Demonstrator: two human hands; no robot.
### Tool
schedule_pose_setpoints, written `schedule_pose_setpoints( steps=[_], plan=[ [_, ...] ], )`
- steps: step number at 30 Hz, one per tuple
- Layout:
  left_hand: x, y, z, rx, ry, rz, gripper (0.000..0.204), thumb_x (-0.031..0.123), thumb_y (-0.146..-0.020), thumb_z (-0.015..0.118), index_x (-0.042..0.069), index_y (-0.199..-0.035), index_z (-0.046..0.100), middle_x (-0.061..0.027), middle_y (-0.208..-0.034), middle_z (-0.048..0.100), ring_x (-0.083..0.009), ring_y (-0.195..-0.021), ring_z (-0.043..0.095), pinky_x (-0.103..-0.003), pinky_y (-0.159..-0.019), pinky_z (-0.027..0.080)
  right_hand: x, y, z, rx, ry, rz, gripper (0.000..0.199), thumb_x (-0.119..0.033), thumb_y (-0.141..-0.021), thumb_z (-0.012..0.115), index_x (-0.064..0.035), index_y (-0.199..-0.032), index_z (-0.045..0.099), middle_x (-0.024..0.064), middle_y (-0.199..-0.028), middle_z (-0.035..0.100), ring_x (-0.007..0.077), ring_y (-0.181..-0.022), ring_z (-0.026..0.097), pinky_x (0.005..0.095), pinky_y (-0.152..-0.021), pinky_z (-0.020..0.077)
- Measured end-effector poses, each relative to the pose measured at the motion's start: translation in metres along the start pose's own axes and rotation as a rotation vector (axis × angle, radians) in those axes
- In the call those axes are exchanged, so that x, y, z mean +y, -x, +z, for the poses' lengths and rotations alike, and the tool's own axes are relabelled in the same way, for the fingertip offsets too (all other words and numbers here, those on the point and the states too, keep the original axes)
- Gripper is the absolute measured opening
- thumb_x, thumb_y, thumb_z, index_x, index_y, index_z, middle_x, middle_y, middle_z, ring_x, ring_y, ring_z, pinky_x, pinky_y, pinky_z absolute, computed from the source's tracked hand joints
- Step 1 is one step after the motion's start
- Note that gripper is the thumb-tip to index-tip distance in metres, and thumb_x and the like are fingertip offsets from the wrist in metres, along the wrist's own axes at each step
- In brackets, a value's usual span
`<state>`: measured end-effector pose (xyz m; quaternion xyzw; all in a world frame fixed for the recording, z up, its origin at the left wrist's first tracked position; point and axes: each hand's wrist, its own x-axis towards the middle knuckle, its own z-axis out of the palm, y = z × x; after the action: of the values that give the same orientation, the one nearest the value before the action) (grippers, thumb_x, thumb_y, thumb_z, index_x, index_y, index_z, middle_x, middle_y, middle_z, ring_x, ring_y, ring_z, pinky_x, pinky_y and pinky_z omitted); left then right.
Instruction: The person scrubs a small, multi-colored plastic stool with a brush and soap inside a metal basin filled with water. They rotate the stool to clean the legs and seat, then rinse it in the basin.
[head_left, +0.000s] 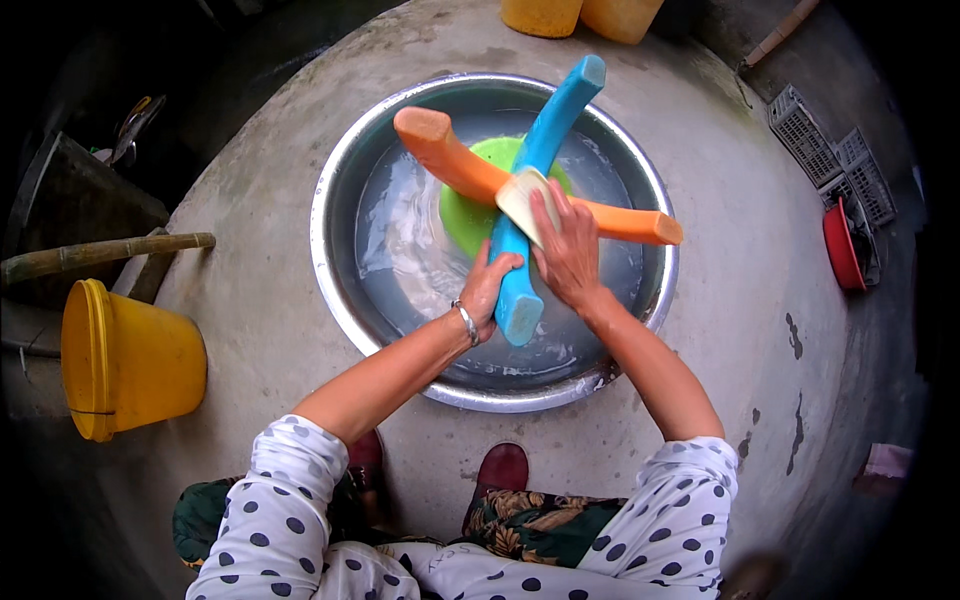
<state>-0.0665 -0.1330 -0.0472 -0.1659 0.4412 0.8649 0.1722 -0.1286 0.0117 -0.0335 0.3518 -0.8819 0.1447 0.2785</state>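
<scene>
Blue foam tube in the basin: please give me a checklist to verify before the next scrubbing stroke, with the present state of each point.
1. Left hand grips the blue foam tube near its lower end: ok.
2. Right hand presses the pale brush on the tube: ok.
3. Tube lies over the metal basin: ok.
4. Orange foam tube crosses under the blue one: ok.
5. Water in the basin: ok.
6. Grip firmness: cannot tell.

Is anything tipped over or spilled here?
Yes. The yellow bucket lies on its side on the concrete, left of the basin. In the basin, the left hand grips a blue piece while the right hand presses a brush on it.
</scene>
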Motion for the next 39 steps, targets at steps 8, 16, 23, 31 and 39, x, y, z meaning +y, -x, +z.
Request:
schedule_pose_setpoints(
  steps=[8, 16, 23, 31, 39],
  plan=[
    [0.022, 0.010, -0.009, 0.338, -0.045, -0.176, 0.099, 0.056, -0.074, 0.064, 0.012, -0.144, 0.009, -0.0178, -0.141, 0.022, -0.0382, -0.124, 0.032, -0.065, -0.098, 0.026, 0.014, 0.067, 0.029, -0.623, 0.224, 0.422, 0.066, -0.017, -0.078, 0.058, -0.0098, -0.137, 0.031, 0.0155, -0.137, 0.033, 0.0379, -0.105, 0.046, 0.0535, -0.080, 0.0424],
    [0.109, -0.016, -0.107, 0.563, -0.197, 1.060, 0.056, 0.015, -0.072, 0.078, 0.003, -0.116, 0.047, -0.0096, -0.120, 0.050, -0.0141, -0.108, 0.050, -0.029, -0.088, 0.043, 0.017, 0.073, 0.030, -0.804, 0.178, 0.206, 0.045, -0.018, -0.080, 0.052, -0.0092, -0.125, 0.050, 0.0149, -0.132, 0.042, 0.0381, -0.105, 0.047, 0.0579, -0.074, 0.0439],
    [0.115, -0.002, -0.110, 0.257, -0.606, 0.859, 0.042, 0.013, -0.073, 0.076, 0.004, -0.109, 0.056, -0.0045, -0.105, 0.060, -0.0135, -0.093, 0.058, -0.028, -0.080, 0.049, 0.008, 0.022, 0.017, -0.888, -0.578, 0.973, 0.037, -0.030, -0.090, 0.047, -0.0037, -0.115, 0.056, 0.0167, -0.098, 0.059, 0.0275, -0.084, 0.058, 0.0373, -0.070, 0.0475],
    [0.049, 0.016, -0.053, 0.393, -0.893, 0.933, 0.051, 0.010, -0.070, 0.073, 0.009, -0.118, 0.055, -0.0119, -0.101, 0.065, -0.0245, -0.091, 0.065, -0.032, -0.075, 0.051, -0.079, -0.036, -0.011, 0.133, -0.606, 0.255, 0.031, -0.019, -0.088, 0.050, -0.0041, -0.114, 0.057, 0.0166, -0.118, 0.053, 0.0328, -0.101, 0.051, 0.0433, -0.083, 0.0409],
    [0.039, 0.022, -0.026, 0.397, -1.000, 0.940, 0.047, 0.011, -0.071, 0.073, 0.010, -0.116, 0.058, -0.0143, -0.093, 0.066, -0.0275, -0.084, 0.066, -0.032, -0.070, 0.052, 0.018, -0.084, 0.024, -0.122, 0.667, 0.052, 0.046, -0.015, -0.079, 0.053, -0.0007, -0.122, 0.050, 0.0064, -0.132, 0.042, 0.0325, -0.092, 0.044, 0.0431, -0.067, 0.0373]
  ],
)
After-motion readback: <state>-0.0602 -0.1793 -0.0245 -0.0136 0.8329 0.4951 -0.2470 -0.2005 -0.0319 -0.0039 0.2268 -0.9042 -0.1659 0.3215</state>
